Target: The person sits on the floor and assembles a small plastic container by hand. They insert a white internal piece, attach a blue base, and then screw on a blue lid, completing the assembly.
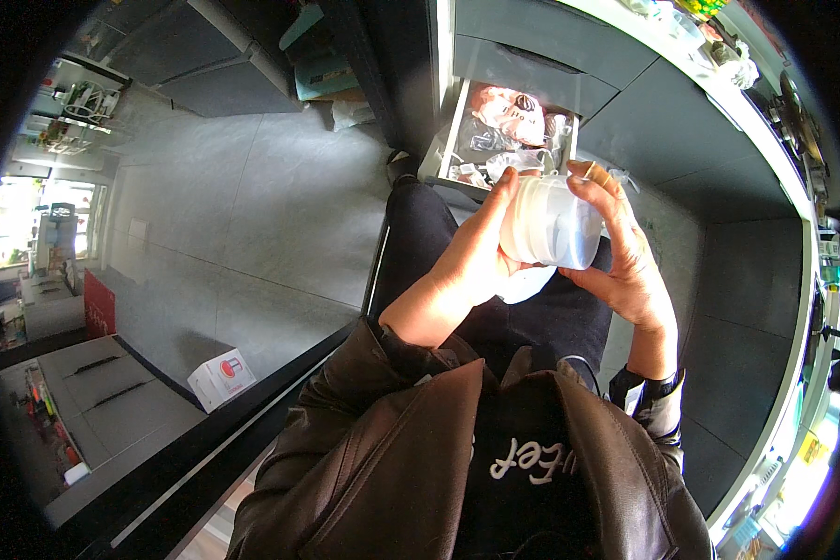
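Both hands are up over my lap with a round, translucent plastic container [569, 224] tilted on its side between them. My left hand [476, 233] is closed round its left end, where a cream-coloured rim or lid shows. On the other end, my right hand [627, 261] grips with curved fingers and thumb. Something white and rounded [527, 286] shows just below the container; I cannot tell what it is. Just beyond my hands an open drawer [453, 131] holds clear plastic bags [495, 140] and a pink printed bag [509, 110].
Dark grey cabinet fronts [686, 117] stand ahead and to the right under a white countertop edge [761, 121] with many items on it. At left lies a grey tiled floor [280, 205], with a white box [221, 378] near a black frame bar [252, 411].
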Action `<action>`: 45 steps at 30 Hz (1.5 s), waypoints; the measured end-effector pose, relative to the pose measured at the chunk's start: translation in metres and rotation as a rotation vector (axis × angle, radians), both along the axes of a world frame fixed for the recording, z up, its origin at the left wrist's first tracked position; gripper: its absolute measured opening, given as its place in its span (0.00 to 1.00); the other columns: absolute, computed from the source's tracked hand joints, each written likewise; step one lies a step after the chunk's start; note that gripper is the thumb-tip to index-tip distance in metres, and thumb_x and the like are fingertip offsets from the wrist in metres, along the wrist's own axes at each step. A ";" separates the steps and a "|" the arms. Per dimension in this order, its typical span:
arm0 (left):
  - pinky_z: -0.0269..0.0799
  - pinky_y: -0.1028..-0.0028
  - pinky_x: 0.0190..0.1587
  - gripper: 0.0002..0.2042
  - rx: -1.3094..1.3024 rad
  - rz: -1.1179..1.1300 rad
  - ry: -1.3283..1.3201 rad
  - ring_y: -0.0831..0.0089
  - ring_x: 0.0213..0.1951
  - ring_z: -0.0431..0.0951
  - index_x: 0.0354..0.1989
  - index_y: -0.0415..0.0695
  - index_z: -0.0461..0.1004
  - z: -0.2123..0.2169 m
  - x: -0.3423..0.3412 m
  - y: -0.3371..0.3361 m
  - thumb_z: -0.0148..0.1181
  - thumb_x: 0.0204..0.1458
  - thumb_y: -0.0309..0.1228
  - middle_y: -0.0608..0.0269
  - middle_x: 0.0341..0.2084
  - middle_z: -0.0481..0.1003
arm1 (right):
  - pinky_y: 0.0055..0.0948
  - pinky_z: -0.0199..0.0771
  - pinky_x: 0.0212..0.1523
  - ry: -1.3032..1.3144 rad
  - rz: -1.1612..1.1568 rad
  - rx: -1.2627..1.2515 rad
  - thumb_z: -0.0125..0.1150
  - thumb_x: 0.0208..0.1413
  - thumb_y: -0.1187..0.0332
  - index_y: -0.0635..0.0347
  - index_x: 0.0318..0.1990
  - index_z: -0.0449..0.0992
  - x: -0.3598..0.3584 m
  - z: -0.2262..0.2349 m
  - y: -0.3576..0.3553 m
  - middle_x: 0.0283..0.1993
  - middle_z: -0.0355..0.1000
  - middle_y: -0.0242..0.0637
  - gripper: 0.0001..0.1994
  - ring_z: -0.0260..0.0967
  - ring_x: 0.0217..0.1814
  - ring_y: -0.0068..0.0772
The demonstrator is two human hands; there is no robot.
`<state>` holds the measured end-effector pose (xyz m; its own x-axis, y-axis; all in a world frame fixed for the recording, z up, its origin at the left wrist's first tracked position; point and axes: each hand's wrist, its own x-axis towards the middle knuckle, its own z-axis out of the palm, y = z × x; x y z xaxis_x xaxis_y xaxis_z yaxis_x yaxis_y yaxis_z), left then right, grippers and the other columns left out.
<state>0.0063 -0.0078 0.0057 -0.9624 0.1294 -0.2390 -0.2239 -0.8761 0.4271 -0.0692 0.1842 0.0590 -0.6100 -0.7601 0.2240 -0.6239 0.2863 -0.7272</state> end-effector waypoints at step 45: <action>0.68 0.66 0.65 0.33 -0.455 0.099 0.213 0.62 0.67 0.65 0.74 0.50 0.55 -0.013 0.000 -0.007 0.56 0.67 0.52 0.51 0.67 0.61 | 0.34 0.81 0.53 -0.479 -0.153 -0.046 0.78 0.41 0.38 0.60 0.76 0.57 0.007 0.004 -0.002 0.64 0.67 0.46 0.58 0.77 0.55 0.36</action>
<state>0.0061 -0.0150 -0.0070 -0.9982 -0.0361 -0.0471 -0.0158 -0.6031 0.7975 -0.0618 0.1819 0.0635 -0.7564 -0.6496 -0.0772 -0.1702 0.3094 -0.9356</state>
